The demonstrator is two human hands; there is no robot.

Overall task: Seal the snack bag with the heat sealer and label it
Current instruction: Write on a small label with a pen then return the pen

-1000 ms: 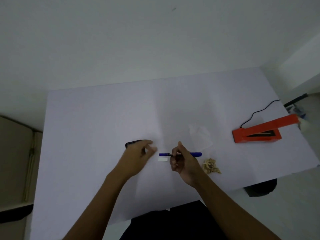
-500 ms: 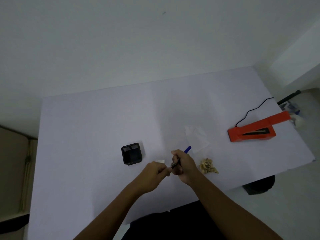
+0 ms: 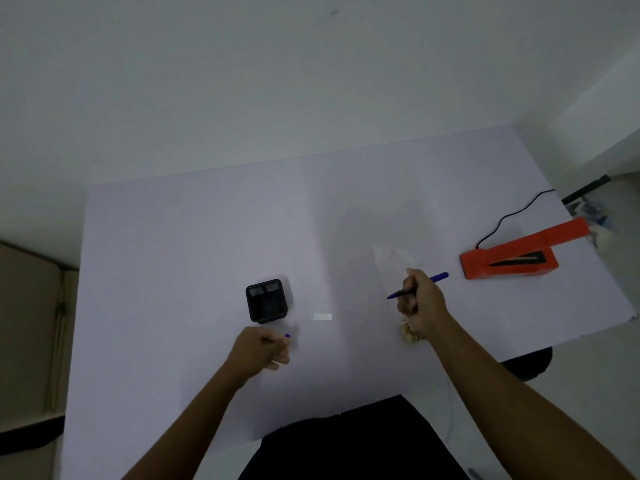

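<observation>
My right hand grips a blue pen with its uncapped tip pointing left. My left hand is closed around the blue pen cap, just in front of a black square holder. A small white label lies flat on the table between my hands. The clear snack bag lies behind my right hand, and its snack-filled end peeks out below that hand. The orange heat sealer sits at the right with its arm raised.
The sealer's black cord runs toward the table's far right corner. The white table ends close on the right, just past the sealer. A dark object sits below the table's front right edge.
My hands were together at the pen's tip; now they have pulled apart, the left holding the cap near the black holder, the right carrying the uncapped pen to the right.
</observation>
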